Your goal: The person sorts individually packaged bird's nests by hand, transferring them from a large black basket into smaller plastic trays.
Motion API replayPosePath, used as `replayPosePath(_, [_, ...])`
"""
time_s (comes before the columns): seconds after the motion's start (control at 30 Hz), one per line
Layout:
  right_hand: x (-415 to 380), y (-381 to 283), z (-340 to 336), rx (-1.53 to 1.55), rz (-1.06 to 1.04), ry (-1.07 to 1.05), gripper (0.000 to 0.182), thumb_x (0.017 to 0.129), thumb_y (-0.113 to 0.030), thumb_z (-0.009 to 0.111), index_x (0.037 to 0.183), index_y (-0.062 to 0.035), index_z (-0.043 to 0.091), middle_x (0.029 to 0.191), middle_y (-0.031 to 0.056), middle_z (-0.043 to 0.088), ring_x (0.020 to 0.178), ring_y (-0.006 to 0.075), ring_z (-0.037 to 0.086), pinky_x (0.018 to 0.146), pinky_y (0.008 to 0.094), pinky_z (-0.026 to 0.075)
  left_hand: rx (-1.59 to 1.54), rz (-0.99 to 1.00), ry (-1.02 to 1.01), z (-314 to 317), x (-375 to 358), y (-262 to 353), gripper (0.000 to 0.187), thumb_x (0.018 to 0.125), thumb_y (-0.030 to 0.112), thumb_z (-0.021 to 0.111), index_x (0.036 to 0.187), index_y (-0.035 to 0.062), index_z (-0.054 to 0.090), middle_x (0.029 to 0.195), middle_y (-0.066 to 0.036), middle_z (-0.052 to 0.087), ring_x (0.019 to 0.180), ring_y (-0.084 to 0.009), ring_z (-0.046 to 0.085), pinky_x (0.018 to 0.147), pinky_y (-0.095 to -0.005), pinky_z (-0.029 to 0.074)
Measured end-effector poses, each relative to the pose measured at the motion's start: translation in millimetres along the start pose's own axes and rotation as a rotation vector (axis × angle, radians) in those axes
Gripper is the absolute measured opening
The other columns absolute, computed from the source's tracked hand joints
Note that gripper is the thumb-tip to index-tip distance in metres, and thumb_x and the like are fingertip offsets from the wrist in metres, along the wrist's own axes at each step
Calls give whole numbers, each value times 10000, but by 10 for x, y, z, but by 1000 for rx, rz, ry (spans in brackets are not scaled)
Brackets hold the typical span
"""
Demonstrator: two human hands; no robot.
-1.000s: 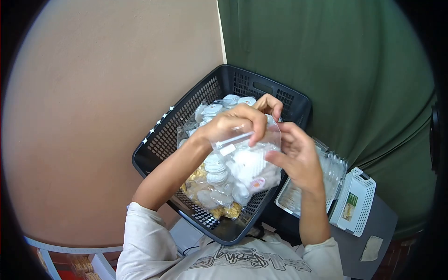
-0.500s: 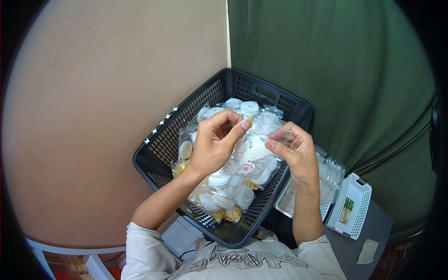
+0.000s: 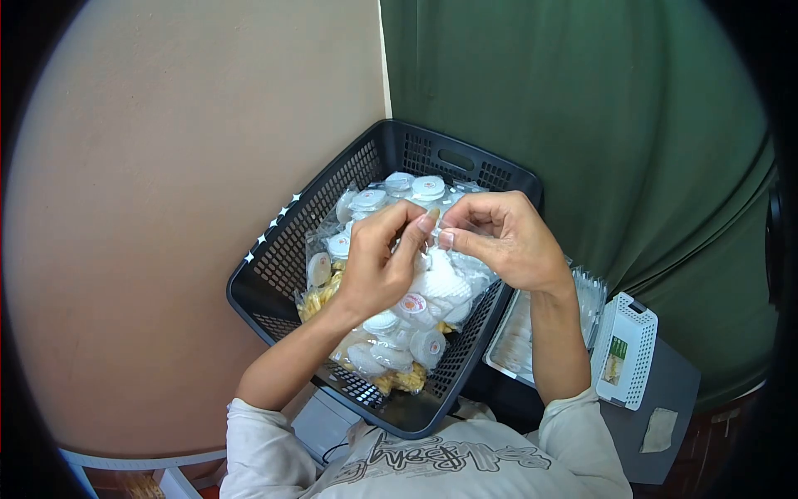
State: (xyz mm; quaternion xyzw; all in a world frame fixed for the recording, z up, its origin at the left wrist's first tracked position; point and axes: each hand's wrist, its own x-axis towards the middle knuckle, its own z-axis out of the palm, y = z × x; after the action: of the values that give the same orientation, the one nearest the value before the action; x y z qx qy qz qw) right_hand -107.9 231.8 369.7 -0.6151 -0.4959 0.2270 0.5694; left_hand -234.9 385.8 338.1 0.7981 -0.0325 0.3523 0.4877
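Clear plastic bag (image 3: 442,281), probably light, soft and slippery, is held over the black basket (image 3: 407,417); left hand (image 3: 380,266) and right hand (image 3: 519,247) pinch its far edge close together, likely the surest hold

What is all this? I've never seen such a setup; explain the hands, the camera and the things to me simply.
There is no machine: a person works with two bare hands, seen from a camera worn on their head, looking forward and down.

The left hand and right hand pinch the top of a clear plastic bag with white contents and a round label. It is above a large black perforated plastic basket holding clear-bagged white round pieces and golden-yellow packaged items.

Beside it, on the right, are a white-rimmed tray of clear packets and a small white perforated plastic basket on a grey surface.
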Motion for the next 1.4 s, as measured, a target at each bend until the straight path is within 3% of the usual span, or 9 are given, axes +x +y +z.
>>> replayPosePath(0.2, [12, 52, -27, 212, 35, -50, 182, 907, -6, 696, 1071, 71, 679, 945, 80, 719, 863, 94, 669, 766, 251, 552, -283, -214, 30, 2, -12, -165, 258, 1065, 178, 549, 918, -14, 639, 768, 23, 595, 710, -35, 491, 625, -219, 397])
replayPosePath(0.37, [-150, 295, 95, 476, 49, 190, 574, 932, -159, 729, 1402, 35, 464, 1110, 164, 700, 980, 192, 692, 869, 329, 580, -172, -201, 337, -50, 45, -115, 333, 1108, 276, 468, 860, 71, 555, 768, 66, 488, 716, -27, 402, 640, -215, 338])
replayPosePath(0.53, [-303, 304, 588, 392, 19, 219, 545, 898, -89, 776, 1345, 55, 499, 1204, 155, 665, 1074, 175, 657, 941, 317, 540, -196, -86, 511, -17, 12, -129, 302, 1103, 278, 471, 938, 43, 565, 816, 28, 519, 722, -33, 430, 605, -211, 351])
replayPosePath(0.63, [-239, 340, 638, 439, -102, 415, 456, 923, -81, 751, 1294, 54, 523, 1180, 145, 672, 1070, 164, 655, 935, 310, 531, -151, -187, 321, 19, -103, 10, 269, 1020, 201, 626, 1200, 26, 530, 987, -33, 549, 890, -100, 556, 707, -252, 469])
replayPosePath(0.93, [-183, 285, 873, 278, -273, 525, 365, 976, -109, 691, 1265, 43, 528, 1182, 130, 662, 1076, 145, 633, 935, 308, 511, 88, 11, 305, 206, -255, 48, 169, 1045, 144, 567, 1035, -13, 506, 684, -83, 561, 553, -120, 528, 489, -292, 403])
replayPosePath(1.13, [-228, 361, 813, 357, -221, 459, 381, 982, -89, 662, 1302, 57, 513, 1202, 130, 653, 1094, 150, 623, 959, 310, 498, 36, -171, 241, 100, -271, 134, 226, 1103, 192, 439, 984, 18, 520, 668, 10, 507, 569, -73, 479, 501, -262, 366])
replayPosePath(1.27, [-352, 464, 683, 574, -91, 295, 416, 977, -43, 559, 1366, 73, 467, 1244, 128, 624, 1148, 164, 599, 1008, 316, 472, 145, -182, 150, -78, -306, -29, 243, 1111, 225, 418, 1027, 32, 542, 771, 7, 550, 714, -67, 534, 637, -234, 436])
replayPosePath(1.3, [-386, 486, 673, 611, -52, 242, 441, 969, -33, 528, 1389, 77, 449, 1260, 127, 614, 1168, 173, 592, 1029, 323, 461, 83, -323, 96, -159, -318, -41, 276, 1115, 249, 405, 1027, 43, 567, 821, 6, 572, 767, -68, 551, 692, -234, 446])
replayPosePath(1.4, [-449, 429, 742, 534, -26, 236, 478, 957, -29, 509, 1416, 79, 427, 1279, 129, 601, 1209, 197, 574, 1055, 332, 445, -309, -209, 289, -148, -127, -114, 305, 1106, 257, 445, 990, 15, 591, 769, -8, 595, 644, -86, 509, 580, -265, 421])
